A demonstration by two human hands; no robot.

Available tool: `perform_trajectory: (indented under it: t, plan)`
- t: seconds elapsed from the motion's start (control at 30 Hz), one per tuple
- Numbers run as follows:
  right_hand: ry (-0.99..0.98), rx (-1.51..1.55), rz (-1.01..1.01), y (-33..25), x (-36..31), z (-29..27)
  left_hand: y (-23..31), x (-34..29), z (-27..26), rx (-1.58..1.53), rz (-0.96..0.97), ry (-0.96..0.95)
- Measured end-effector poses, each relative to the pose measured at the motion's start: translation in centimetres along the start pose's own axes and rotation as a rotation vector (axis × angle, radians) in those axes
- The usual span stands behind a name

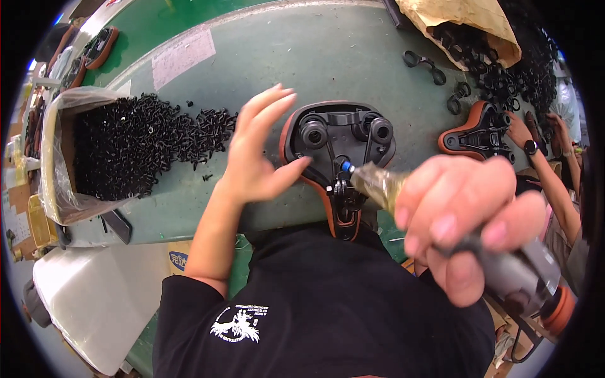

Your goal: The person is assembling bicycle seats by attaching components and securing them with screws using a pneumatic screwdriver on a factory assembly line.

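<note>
Saddle (340,131) upside down on grey-green worktable (328,57), screws (205,133) left, person (549,169) right

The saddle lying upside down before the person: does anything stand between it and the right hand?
Only the power screwdriver that the right hand holds, its blue tip over the middle of the saddle. Nothing else visible stands between them; the left hand is at the saddle's left edge.
</note>
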State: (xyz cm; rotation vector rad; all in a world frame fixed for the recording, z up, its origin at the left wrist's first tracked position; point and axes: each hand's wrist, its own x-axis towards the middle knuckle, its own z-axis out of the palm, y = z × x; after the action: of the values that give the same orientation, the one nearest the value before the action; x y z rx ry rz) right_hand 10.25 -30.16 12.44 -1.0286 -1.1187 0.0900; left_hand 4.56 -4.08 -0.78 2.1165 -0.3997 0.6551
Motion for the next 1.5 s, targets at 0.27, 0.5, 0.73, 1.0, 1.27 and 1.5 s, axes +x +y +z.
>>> perform_trajectory:
  t: [0.27,0.5,0.73,1.0,1.27,1.5]
  plan:
    - [-0.043,-0.088,0.065,3.3,1.6,1.5,-0.7,-1.5,4.8,-0.242,-0.24,0.164]
    - [-0.07,-0.034,0.145,5.5,1.1,4.3,0.2,-3.5,5.3,-0.236,-0.238,0.303]
    - [-0.056,-0.251,0.131,6.7,0.6,5.5,0.0,-3.5,5.8,-0.299,-0.256,0.304]
    - [-0.006,-0.253,0.194,8.1,0.9,6.1,-0.2,-3.9,6.1,-0.299,-0.271,0.355]
    - [-0.041,-0.199,0.275,8.9,1.2,6.2,-0.5,-3.9,5.9,-0.334,-0.263,0.332]
    - [-0.236,-0.12,0.189,7.5,1.4,4.8,1.6,-5.0,5.2,-0.147,-0.344,0.328]
